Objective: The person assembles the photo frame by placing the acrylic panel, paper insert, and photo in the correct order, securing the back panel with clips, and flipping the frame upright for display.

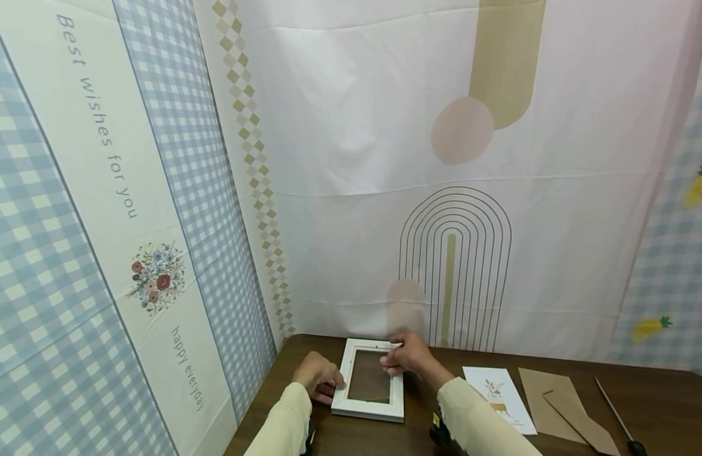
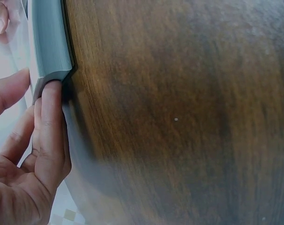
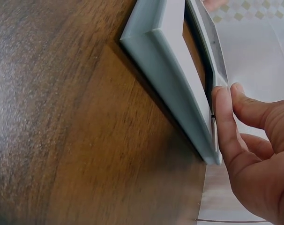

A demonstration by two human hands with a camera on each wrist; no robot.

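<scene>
A white picture frame point(image 1: 369, 410) lies on the brown table, its dark middle surrounded by a stepped inner ledge. My left hand point(image 1: 319, 375) grips the frame's left side, thumb above and fingers against the outer edge, as the left wrist view shows at the frame's end point(image 2: 50, 47). Over the far right corner is my right hand point(image 1: 409, 356). In the right wrist view, the straight index finger of the right hand point(image 3: 259, 154) touches the inner ledge beside a small dark tab point(image 3: 213, 116). The thumb is close to that fingertip.
To the right lie a white card point(image 1: 497, 396) with a plant print and a brown envelope point(image 1: 547, 392). A thin dark rod point(image 1: 570, 418) rests across the envelope. Farther right is a screwdriver-like tool point(image 1: 615, 405) with a black handle. Printed cloth point(image 1: 351, 253) hangs behind the table.
</scene>
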